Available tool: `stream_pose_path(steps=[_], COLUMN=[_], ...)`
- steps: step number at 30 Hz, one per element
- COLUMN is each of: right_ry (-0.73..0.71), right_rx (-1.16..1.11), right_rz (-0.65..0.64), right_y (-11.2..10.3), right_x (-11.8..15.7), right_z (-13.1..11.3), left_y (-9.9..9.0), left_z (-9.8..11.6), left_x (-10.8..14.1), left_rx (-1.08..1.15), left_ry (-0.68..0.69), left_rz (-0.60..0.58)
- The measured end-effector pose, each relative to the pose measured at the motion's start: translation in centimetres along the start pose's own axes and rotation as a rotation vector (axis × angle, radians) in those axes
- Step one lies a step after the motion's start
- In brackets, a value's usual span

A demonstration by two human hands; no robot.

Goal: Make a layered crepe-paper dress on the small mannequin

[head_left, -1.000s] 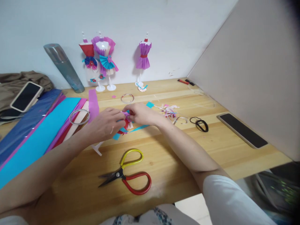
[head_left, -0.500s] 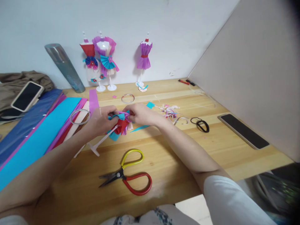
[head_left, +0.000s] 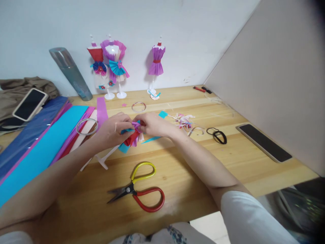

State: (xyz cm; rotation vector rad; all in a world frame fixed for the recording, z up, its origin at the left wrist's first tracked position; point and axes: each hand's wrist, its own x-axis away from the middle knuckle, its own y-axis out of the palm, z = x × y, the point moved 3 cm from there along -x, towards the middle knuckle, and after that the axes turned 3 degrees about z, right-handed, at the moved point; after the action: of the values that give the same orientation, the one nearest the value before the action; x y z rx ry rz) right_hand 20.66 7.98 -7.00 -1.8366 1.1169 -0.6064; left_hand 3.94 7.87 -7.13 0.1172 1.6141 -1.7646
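Head view: pinching paper dress [head_left: 131, 139] with narrowed fingers of left hand [head_left: 115, 129] and right hand [head_left: 153, 124], well in from tabletop's [head_left: 182, 183] near edge; with long axis aslant down white stand [head_left: 102, 163] toward near-left corner, on left hand's side.

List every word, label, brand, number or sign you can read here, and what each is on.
No text can be read.
Bottle: pale markings on its lower side, too blurred to read.
Red stick: too small to tell whether it bears print.
Left phone and right phone: dark screens, nothing legible.
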Motion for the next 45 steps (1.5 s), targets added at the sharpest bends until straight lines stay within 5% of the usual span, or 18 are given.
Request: stream_pose_path(steps=[11, 16, 24, 29, 34, 40, 45], right_ry=[0.008, 0.008, -0.005, -0.005, -0.003, 0.008, -0.094], right_rx=[0.041, 0.000, -0.099, -0.113, -0.070, -0.036, -0.059], right_rz=[-0.009, -0.006, 0.010, -0.001, -0.007, 0.062, 0.189], right_y=[0.3, 0.3, 0.4, 0.2, 0.1, 0.0, -0.7], right_x=[0.0, -0.1, -0.4, -0.3, -0.2, 0.0, 1.1], right_z=[0.0, 0.1, 0.5, 0.5, 0.4, 0.2, -1.9], left_y=[-0.5, 0.0, 1.3, -2.0, -3.9, -1.9, 0.2], left_z=[-0.5, 0.1, 1.8, 3.4, 2.9, 3.3, 4.6], left_x=[0.1, 0.2, 0.4, 1.1, 3.5, 6.1, 7.2], left_rx=[0.139, 0.017, -0.094, 0.023, 0.037, 0.655, 1.125], left_ry=[-0.339, -0.250, -0.015, 0.134, -0.209, -0.595, -0.942], left_rz=[0.146, 0.138, -0.047, 0.195, 0.094, -0.082, 0.209])
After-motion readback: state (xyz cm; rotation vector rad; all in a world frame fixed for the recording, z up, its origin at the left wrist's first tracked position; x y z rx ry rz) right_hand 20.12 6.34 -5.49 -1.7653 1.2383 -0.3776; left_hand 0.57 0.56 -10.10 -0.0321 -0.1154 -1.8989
